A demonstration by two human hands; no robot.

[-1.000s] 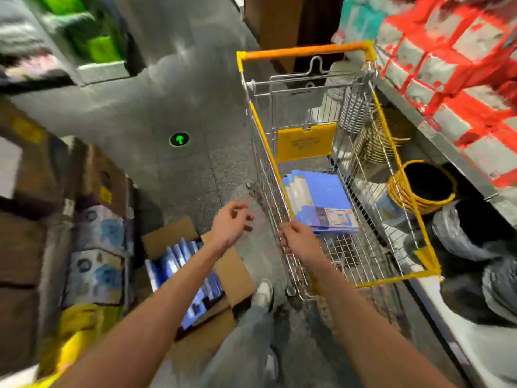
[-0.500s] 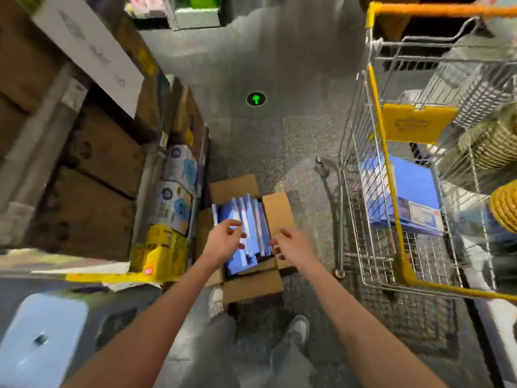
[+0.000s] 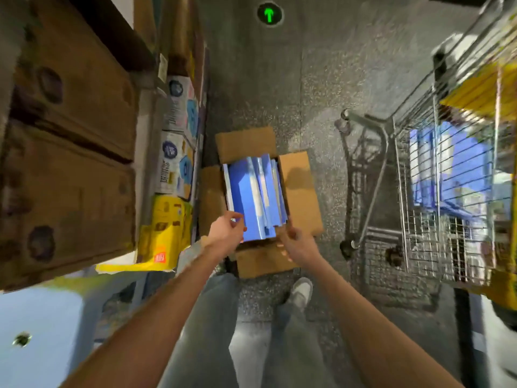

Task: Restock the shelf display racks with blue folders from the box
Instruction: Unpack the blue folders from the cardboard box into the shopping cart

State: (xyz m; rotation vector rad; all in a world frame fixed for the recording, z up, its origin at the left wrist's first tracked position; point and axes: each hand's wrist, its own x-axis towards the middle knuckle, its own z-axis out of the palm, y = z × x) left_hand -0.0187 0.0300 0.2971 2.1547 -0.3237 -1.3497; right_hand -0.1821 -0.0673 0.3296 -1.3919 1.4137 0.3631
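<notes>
An open cardboard box (image 3: 299,191) lies on the floor with several blue folders (image 3: 251,194) standing in it. My left hand (image 3: 226,231) hovers at the box's near left corner, fingers loosely curled, holding nothing. At the near right corner is my right hand (image 3: 293,242), fingers relaxed, close to the folders' edge but gripping nothing that I can make out. More blue folders (image 3: 458,166) lie inside the wire shopping cart (image 3: 419,197) on the right.
Brown cartons (image 3: 70,135) fill the shelving on the left, with small printed boxes (image 3: 176,161) and a yellow pack (image 3: 165,231) beside them. My legs and a white shoe (image 3: 300,292) stand just before the box. A green arrow (image 3: 269,14) marks the floor ahead.
My view has swung from the cart to the box on the floor. My right hand let go of the cart's rim and both hands dropped to the box's near edge.
</notes>
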